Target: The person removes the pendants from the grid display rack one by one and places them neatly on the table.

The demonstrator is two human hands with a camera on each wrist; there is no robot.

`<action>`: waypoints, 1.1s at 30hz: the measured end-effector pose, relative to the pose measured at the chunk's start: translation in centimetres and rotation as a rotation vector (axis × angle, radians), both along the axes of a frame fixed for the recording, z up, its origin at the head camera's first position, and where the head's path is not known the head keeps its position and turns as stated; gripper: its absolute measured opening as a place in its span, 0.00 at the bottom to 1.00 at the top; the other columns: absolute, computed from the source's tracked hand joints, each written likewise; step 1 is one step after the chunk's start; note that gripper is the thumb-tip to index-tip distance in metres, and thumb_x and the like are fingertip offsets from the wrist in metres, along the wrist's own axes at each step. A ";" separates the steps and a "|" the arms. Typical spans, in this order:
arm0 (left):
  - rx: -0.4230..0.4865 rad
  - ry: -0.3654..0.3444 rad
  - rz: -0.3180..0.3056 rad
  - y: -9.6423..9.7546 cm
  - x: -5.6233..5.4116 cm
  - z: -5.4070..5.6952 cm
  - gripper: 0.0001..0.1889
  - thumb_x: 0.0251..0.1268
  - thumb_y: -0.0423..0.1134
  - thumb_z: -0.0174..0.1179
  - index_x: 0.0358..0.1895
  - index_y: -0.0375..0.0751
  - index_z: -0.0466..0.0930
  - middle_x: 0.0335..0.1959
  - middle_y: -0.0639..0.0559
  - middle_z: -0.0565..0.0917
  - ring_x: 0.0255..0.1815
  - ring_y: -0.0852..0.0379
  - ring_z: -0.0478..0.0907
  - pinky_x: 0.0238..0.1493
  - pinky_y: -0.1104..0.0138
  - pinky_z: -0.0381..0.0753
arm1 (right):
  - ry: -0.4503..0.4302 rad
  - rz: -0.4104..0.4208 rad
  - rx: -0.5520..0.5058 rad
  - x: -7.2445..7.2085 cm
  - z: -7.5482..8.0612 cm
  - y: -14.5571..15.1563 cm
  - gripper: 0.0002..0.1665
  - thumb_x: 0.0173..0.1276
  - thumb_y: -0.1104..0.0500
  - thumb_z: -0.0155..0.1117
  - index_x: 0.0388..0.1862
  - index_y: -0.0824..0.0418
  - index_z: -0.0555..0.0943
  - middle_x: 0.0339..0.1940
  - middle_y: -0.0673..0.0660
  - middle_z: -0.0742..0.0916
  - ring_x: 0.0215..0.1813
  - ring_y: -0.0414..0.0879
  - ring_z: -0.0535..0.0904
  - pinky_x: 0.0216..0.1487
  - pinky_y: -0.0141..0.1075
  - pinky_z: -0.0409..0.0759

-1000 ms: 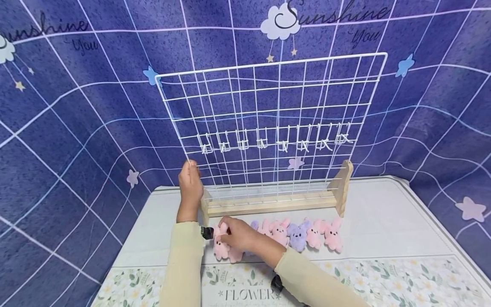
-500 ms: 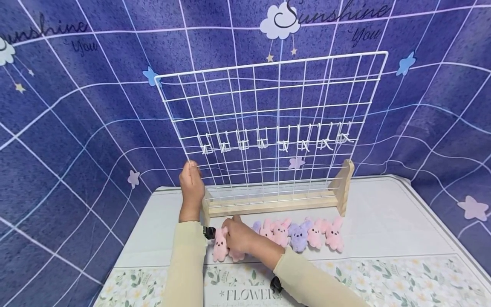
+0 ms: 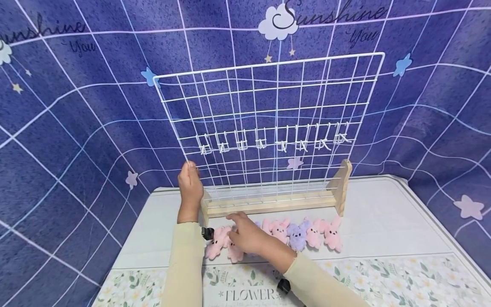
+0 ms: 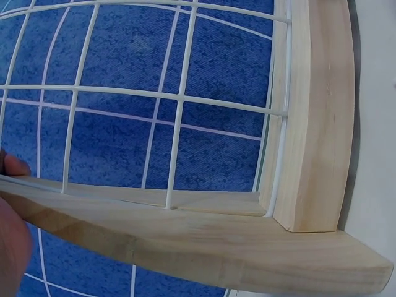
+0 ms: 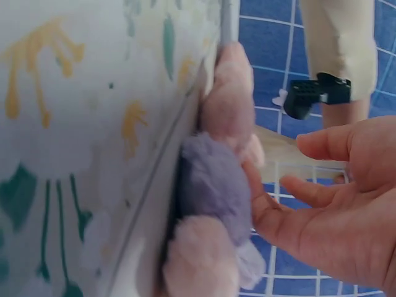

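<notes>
My left hand (image 3: 190, 185) grips the left side of a white wire grid rack (image 3: 278, 64) above its wooden stand (image 3: 268, 207). In the left wrist view, its fingers and thumb lie on either side of the wooden end piece (image 4: 229, 253). My right hand (image 3: 247, 234) hovers over the left part of a row of plush bunnies, fingers loosely spread with nothing between them. The leftmost pink bunny (image 3: 216, 244) lies tilted beside another pink one (image 3: 235, 253). In the right wrist view, fingertips are right at a purple plush (image 5: 216, 185); the hand hides part of the row.
Several white hooks (image 3: 281, 145) hang along the grid's middle. Further right in the row lie a purple plush (image 3: 297, 236) and pink bunnies (image 3: 333, 235). A floral cloth (image 3: 402, 277) covers the table front; a blue patterned curtain (image 3: 96, 140) surrounds the table.
My right hand has let go of the leftmost pink bunny and moved right, its fingers loosening. That bunny has gone from upright in the row to tilted. The left hand stays on the rack.
</notes>
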State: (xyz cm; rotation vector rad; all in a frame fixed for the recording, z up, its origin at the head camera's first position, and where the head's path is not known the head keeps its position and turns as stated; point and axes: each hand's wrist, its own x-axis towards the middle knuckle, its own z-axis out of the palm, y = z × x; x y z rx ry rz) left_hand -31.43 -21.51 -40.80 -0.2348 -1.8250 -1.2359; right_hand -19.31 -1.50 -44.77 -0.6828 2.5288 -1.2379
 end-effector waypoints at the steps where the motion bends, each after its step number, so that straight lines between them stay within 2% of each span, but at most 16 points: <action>1: -0.006 -0.004 -0.002 0.0 0.0 0.0 0.18 0.84 0.33 0.40 0.30 0.29 0.68 0.21 0.43 0.70 0.24 0.65 0.61 0.31 0.71 0.60 | -0.005 0.002 0.003 0.1 0.2 0.3 0.30 0.79 0.61 0.55 0.78 0.64 0.69 0.80 0.66 0.69 0.38 0.43 0.80 0.42 0.37 0.83; 2: -0.010 -0.009 -0.004 -0.1 0.0 0.0 0.18 0.84 0.34 0.41 0.30 0.30 0.69 0.21 0.44 0.70 0.24 0.64 0.62 0.31 0.71 0.61 | -0.006 0.004 0.004 0.2 0.4 0.6 0.29 0.80 0.60 0.55 0.77 0.63 0.70 0.80 0.64 0.70 0.38 0.43 0.80 0.43 0.38 0.83; 5: -0.025 -0.021 -0.022 -0.2 0.2 0.2 0.19 0.85 0.36 0.40 0.30 0.31 0.69 0.22 0.44 0.70 0.24 0.62 0.63 0.30 0.70 0.62 | 0.003 0.010 0.005 0.5 1.1 1.6 0.26 0.81 0.58 0.53 0.75 0.62 0.73 0.79 0.61 0.72 0.43 0.46 0.81 0.57 0.42 0.81; 7: -0.042 -0.028 -0.029 -0.3 0.2 0.3 0.20 0.87 0.38 0.39 0.31 0.32 0.69 0.22 0.43 0.71 0.24 0.61 0.64 0.31 0.70 0.63 | 0.016 0.007 0.001 0.7 1.6 2.2 0.26 0.81 0.57 0.53 0.73 0.61 0.75 0.78 0.59 0.73 0.53 0.49 0.82 0.67 0.47 0.78; 10: -0.065 -0.046 -0.028 -0.3 0.2 0.3 0.21 0.88 0.41 0.39 0.32 0.32 0.68 0.23 0.43 0.71 0.25 0.60 0.64 0.31 0.69 0.63 | 0.042 -0.004 -0.029 0.9 2.4 3.0 0.24 0.81 0.57 0.54 0.72 0.62 0.76 0.78 0.59 0.74 0.65 0.56 0.81 0.77 0.52 0.72; 12: -0.071 -0.051 -0.013 -0.4 0.3 0.2 0.21 0.88 0.41 0.39 0.32 0.32 0.68 0.23 0.43 0.71 0.25 0.60 0.64 0.31 0.69 0.63 | 0.062 -0.014 -0.031 1.2 2.9 3.5 0.24 0.81 0.56 0.55 0.71 0.61 0.77 0.78 0.58 0.75 0.76 0.56 0.75 0.79 0.54 0.70; 17: -0.066 -0.058 0.007 -0.4 0.3 0.2 0.20 0.88 0.40 0.40 0.32 0.33 0.68 0.23 0.44 0.72 0.25 0.59 0.64 0.31 0.69 0.63 | 0.074 -0.025 -0.038 2.0 4.0 4.4 0.23 0.81 0.55 0.56 0.70 0.60 0.77 0.79 0.57 0.75 0.78 0.56 0.73 0.80 0.55 0.69; 20: -0.069 -0.061 -0.010 -0.3 0.3 0.3 0.21 0.88 0.41 0.40 0.32 0.33 0.69 0.23 0.43 0.72 0.25 0.59 0.65 0.31 0.69 0.64 | 0.068 -0.034 -0.049 2.2 4.7 4.9 0.23 0.82 0.55 0.56 0.70 0.59 0.77 0.79 0.56 0.74 0.67 0.57 0.82 0.75 0.55 0.75; 22: -0.071 -0.068 -0.014 -0.3 0.2 0.3 0.21 0.88 0.42 0.40 0.32 0.33 0.69 0.23 0.45 0.72 0.25 0.59 0.64 0.31 0.69 0.64 | 0.056 -0.039 -0.049 2.3 5.0 5.1 0.23 0.82 0.54 0.55 0.71 0.58 0.77 0.80 0.55 0.74 0.48 0.56 0.90 0.69 0.51 0.81; 25: -0.058 -0.069 -0.016 -0.3 0.3 0.4 0.20 0.88 0.40 0.40 0.32 0.33 0.68 0.23 0.47 0.71 0.25 0.60 0.64 0.31 0.69 0.64 | 0.010 -0.026 -0.071 2.4 5.2 5.2 0.22 0.83 0.54 0.55 0.71 0.57 0.76 0.79 0.54 0.74 0.19 0.52 0.83 0.45 0.46 0.89; 26: -0.053 -0.069 -0.017 -0.3 0.3 0.4 0.20 0.88 0.40 0.40 0.32 0.33 0.68 0.23 0.49 0.70 0.25 0.60 0.64 0.31 0.69 0.63 | 0.000 -0.024 -0.071 2.4 5.2 5.2 0.22 0.83 0.54 0.54 0.71 0.56 0.76 0.78 0.54 0.74 0.18 0.49 0.82 0.42 0.44 0.89; 27: -0.046 -0.069 -0.018 -0.3 0.4 0.4 0.20 0.88 0.39 0.40 0.31 0.32 0.68 0.23 0.50 0.70 0.25 0.61 0.64 0.31 0.69 0.63 | -0.020 -0.018 -0.084 2.4 5.2 5.3 0.22 0.83 0.54 0.54 0.71 0.56 0.76 0.78 0.55 0.74 0.13 0.50 0.79 0.34 0.43 0.88; 29: -0.033 -0.066 -0.021 -0.3 0.4 0.3 0.20 0.88 0.38 0.41 0.31 0.32 0.68 0.23 0.51 0.70 0.25 0.61 0.63 0.31 0.69 0.63 | -0.047 -0.007 -0.107 2.4 5.2 5.4 0.22 0.84 0.54 0.54 0.72 0.57 0.75 0.79 0.57 0.73 0.13 0.51 0.79 0.25 0.46 0.86; 30: -0.025 -0.065 -0.023 -0.3 0.4 0.3 0.20 0.88 0.38 0.41 0.31 0.31 0.68 0.23 0.51 0.70 0.25 0.62 0.64 0.32 0.70 0.63 | -0.059 -0.005 -0.116 2.4 5.2 5.4 0.22 0.84 0.54 0.54 0.72 0.57 0.75 0.79 0.57 0.73 0.13 0.52 0.81 0.24 0.49 0.86; 31: -0.018 -0.063 -0.025 -0.3 0.4 0.3 0.20 0.88 0.38 0.41 0.31 0.31 0.69 0.23 0.50 0.70 0.25 0.62 0.64 0.32 0.70 0.63 | -0.051 -0.006 -0.111 2.4 5.2 5.5 0.23 0.84 0.54 0.54 0.72 0.57 0.75 0.79 0.57 0.73 0.15 0.54 0.82 0.29 0.49 0.88; 33: -0.002 -0.060 -0.026 -0.3 0.4 0.2 0.20 0.87 0.38 0.41 0.32 0.29 0.69 0.24 0.46 0.72 0.26 0.63 0.65 0.33 0.70 0.64 | -0.008 -0.015 -0.094 2.3 5.2 5.7 0.23 0.83 0.53 0.54 0.71 0.58 0.76 0.79 0.57 0.74 0.26 0.55 0.88 0.46 0.52 0.90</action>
